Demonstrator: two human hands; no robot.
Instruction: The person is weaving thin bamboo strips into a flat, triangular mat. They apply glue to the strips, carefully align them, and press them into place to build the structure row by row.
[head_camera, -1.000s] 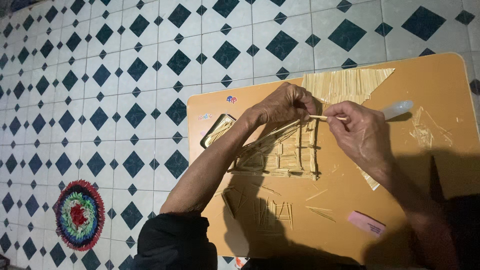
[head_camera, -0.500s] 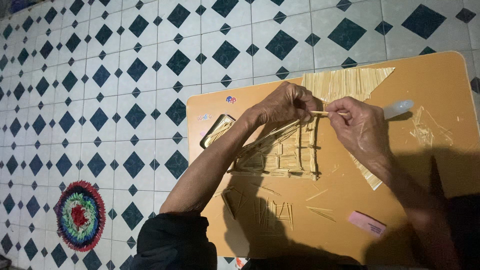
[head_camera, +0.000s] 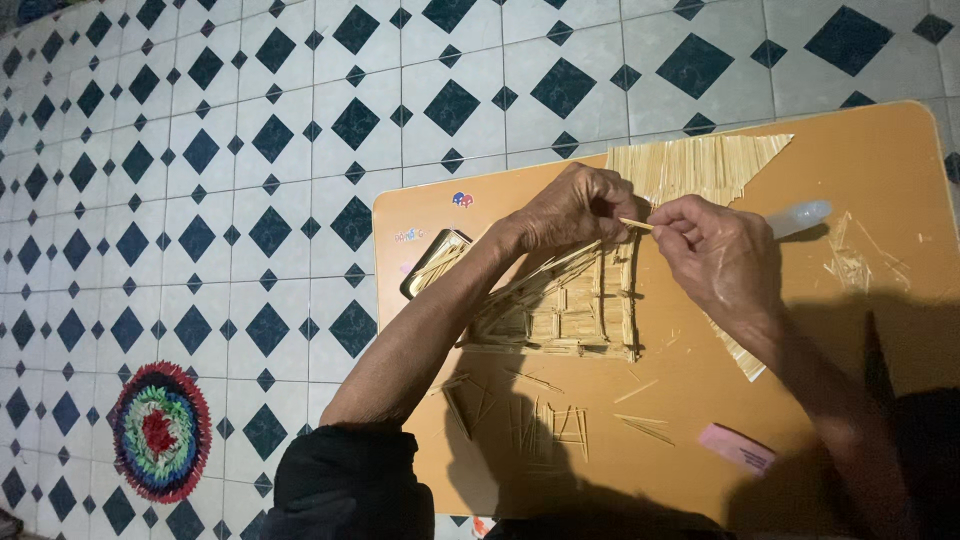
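Note:
On an orange low table (head_camera: 880, 180) lies a frame built of thin wooden sticks (head_camera: 570, 305). My left hand (head_camera: 575, 208) reaches across it with fingers curled and pinches one end of a single thin stick (head_camera: 635, 223). My right hand (head_camera: 715, 250) pinches the same stick from the right side and also holds a clear glue tube (head_camera: 798, 216) that points right. Both hands hover over the frame's top right corner.
A flat panel of glued sticks (head_camera: 695, 165) lies behind the hands. A small tin of sticks (head_camera: 432, 262) sits at the table's left edge. Loose sticks (head_camera: 545, 420) and a pink eraser-like block (head_camera: 736, 447) lie in front. A round woven mat (head_camera: 160, 430) rests on the tiled floor.
The hands have stayed almost still, with only slight finger movement on the stick.

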